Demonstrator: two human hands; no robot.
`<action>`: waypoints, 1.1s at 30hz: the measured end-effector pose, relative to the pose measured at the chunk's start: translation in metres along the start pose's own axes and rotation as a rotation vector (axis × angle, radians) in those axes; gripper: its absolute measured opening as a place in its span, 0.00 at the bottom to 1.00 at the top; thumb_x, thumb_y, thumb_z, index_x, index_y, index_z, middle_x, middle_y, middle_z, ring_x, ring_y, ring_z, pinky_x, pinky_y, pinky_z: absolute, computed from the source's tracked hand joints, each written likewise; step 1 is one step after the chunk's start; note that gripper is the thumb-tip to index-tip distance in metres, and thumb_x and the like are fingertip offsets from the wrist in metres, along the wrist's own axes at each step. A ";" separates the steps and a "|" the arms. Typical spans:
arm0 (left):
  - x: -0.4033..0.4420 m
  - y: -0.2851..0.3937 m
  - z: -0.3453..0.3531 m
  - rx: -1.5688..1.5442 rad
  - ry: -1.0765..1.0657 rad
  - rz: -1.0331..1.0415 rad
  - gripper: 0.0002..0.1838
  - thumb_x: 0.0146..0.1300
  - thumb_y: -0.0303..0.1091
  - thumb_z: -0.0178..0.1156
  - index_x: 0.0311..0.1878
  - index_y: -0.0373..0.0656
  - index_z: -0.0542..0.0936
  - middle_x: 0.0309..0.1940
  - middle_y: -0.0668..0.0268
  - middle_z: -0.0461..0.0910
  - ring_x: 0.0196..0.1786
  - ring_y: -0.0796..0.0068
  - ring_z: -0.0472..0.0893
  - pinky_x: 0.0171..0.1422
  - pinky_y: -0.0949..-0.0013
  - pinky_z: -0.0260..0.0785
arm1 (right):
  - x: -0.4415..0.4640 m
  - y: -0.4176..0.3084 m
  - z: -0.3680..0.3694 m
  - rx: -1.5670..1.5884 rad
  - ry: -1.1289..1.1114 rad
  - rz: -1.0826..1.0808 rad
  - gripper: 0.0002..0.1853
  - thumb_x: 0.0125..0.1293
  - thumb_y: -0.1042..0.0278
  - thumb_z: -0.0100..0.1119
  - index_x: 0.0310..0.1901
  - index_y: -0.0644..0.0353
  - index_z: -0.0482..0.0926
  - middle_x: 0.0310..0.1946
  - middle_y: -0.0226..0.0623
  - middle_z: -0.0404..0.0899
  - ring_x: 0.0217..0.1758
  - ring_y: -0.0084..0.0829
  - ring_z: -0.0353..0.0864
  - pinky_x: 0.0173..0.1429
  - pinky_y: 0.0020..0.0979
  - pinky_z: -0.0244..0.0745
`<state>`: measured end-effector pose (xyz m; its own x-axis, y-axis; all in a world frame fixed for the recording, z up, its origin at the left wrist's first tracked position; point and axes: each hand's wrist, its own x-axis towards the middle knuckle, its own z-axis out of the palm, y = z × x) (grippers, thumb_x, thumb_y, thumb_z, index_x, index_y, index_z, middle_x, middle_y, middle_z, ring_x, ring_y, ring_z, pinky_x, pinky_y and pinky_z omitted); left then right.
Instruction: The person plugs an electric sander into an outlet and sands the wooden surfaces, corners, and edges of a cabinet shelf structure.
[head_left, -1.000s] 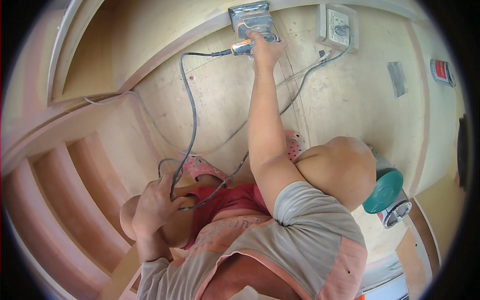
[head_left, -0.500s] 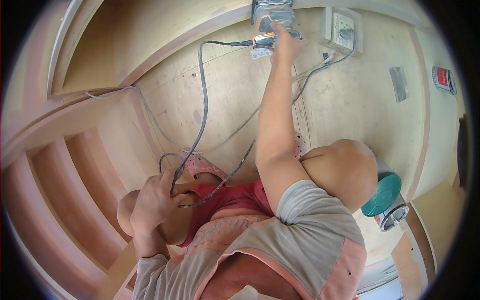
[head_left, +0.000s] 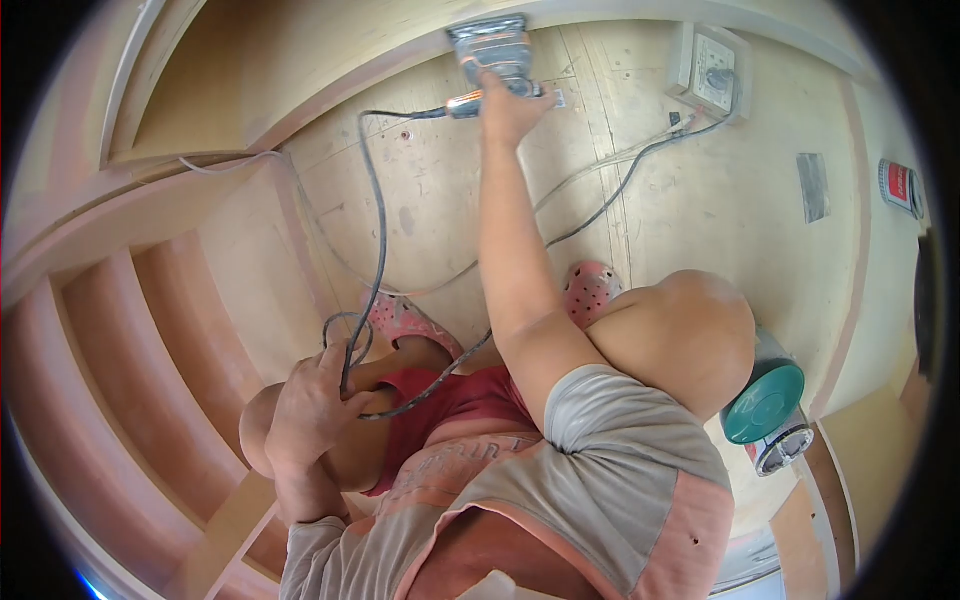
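The grey-and-orange electric sander [head_left: 495,52] has slid leftward, right hand [head_left: 512,108] clamped on it, left hand [head_left: 318,405] gripping black cable [head_left: 381,215], green-lidded round tub's [head_left: 764,402] contents hidden.

Pale wooden floor [head_left: 450,200] beneath me: socket box [head_left: 708,75] near the far edge, black cable [head_left: 622,185] crossing, my pink clogs [head_left: 592,290] toward the near edge.
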<state>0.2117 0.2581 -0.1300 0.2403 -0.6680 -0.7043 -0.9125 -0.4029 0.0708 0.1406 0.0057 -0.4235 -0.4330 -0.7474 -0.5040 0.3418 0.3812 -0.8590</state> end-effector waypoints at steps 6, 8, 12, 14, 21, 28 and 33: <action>-0.001 -0.003 0.002 -0.025 0.007 0.017 0.29 0.44 0.29 0.71 0.51 0.40 0.72 0.27 0.61 0.77 0.36 0.54 0.77 0.43 0.56 0.69 | 0.050 -0.039 -0.030 0.097 0.130 -0.074 0.47 0.38 0.73 0.73 0.59 0.69 0.53 0.53 0.55 0.64 0.54 0.45 0.72 0.58 0.38 0.70; 0.001 -0.005 0.001 -0.046 -0.013 0.007 0.29 0.43 0.29 0.71 0.52 0.40 0.72 0.27 0.61 0.77 0.36 0.54 0.77 0.43 0.56 0.69 | 0.060 -0.050 -0.037 0.193 0.146 -0.049 0.47 0.38 0.75 0.72 0.59 0.68 0.52 0.54 0.55 0.64 0.54 0.45 0.72 0.58 0.41 0.71; 0.004 -0.006 -0.003 -0.048 -0.003 0.049 0.30 0.43 0.28 0.71 0.52 0.40 0.72 0.27 0.60 0.77 0.36 0.54 0.77 0.43 0.57 0.69 | 0.068 -0.063 -0.047 0.511 0.123 0.169 0.34 0.47 0.72 0.67 0.56 0.67 0.62 0.49 0.50 0.69 0.53 0.43 0.73 0.51 0.47 0.74; 0.005 -0.006 -0.006 -0.041 0.001 0.048 0.29 0.43 0.28 0.71 0.52 0.40 0.72 0.27 0.60 0.77 0.37 0.54 0.77 0.43 0.57 0.69 | 0.070 -0.060 -0.048 0.569 0.055 0.285 0.28 0.52 0.68 0.64 0.54 0.65 0.66 0.47 0.47 0.71 0.51 0.42 0.74 0.47 0.46 0.75; 0.005 -0.004 -0.004 0.001 0.011 0.073 0.29 0.44 0.29 0.71 0.53 0.42 0.73 0.28 0.59 0.77 0.40 0.54 0.77 0.46 0.57 0.69 | 0.032 -0.018 -0.026 0.516 -0.249 0.512 0.23 0.60 0.46 0.53 0.47 0.56 0.74 0.37 0.37 0.77 0.40 0.35 0.75 0.38 0.41 0.73; 0.007 -0.004 -0.002 -0.009 -0.039 -0.008 0.32 0.41 0.30 0.71 0.54 0.43 0.73 0.31 0.58 0.79 0.41 0.54 0.78 0.47 0.58 0.70 | 0.012 -0.008 -0.013 0.345 -0.632 0.591 0.26 0.57 0.46 0.61 0.51 0.56 0.75 0.43 0.39 0.80 0.45 0.36 0.78 0.50 0.50 0.72; 0.006 0.003 -0.004 -0.016 -0.028 0.032 0.29 0.45 0.30 0.70 0.53 0.41 0.72 0.25 0.62 0.78 0.40 0.55 0.77 0.47 0.57 0.69 | 0.033 -0.015 -0.013 0.045 -0.743 0.571 0.27 0.53 0.47 0.65 0.49 0.58 0.76 0.42 0.39 0.81 0.45 0.37 0.80 0.51 0.50 0.71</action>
<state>0.2118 0.2508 -0.1315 0.2015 -0.6629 -0.7210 -0.9140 -0.3919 0.1049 0.1103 -0.0179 -0.4283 0.4488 -0.6152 -0.6482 0.3771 0.7880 -0.4868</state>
